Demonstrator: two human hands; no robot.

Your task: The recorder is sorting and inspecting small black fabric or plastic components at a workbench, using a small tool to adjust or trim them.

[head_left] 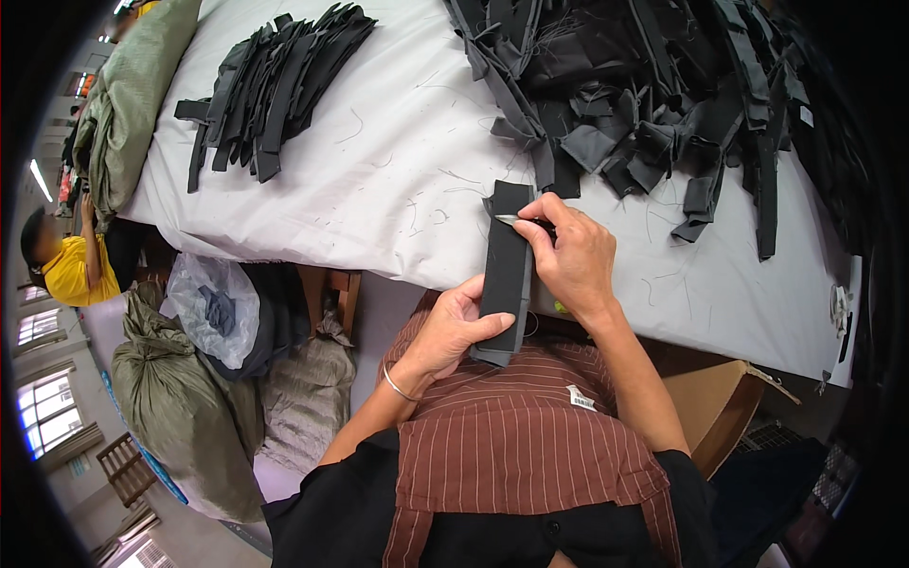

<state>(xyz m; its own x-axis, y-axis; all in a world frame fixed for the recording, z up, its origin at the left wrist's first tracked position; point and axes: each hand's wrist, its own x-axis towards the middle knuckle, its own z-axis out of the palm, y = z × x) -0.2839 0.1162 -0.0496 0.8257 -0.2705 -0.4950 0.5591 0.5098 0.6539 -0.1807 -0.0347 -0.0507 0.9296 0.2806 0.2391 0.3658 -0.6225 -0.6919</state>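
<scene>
Over the front edge of the table I hold a flat black fabric strip (506, 270), tilted slightly, its far end towards the table. My left hand (453, 331) grips its near end, thumb on top and fingers underneath. In my right hand (574, 248), thumb and forefinger pinch a small pointed tool (507, 219) with a silver tip and a dark handle. The tip lies across the upper part of the strip. My palm hides most of the handle, so its exact kind is unclear.
A neat stack of black strips (284, 90) lies at the far left of the white-covered table (379, 189). A tangled black heap (644, 104) fills the far right. Tied sacks (180, 407) stand left, a cardboard box (715, 402) right. A person in yellow (80, 270) is far left.
</scene>
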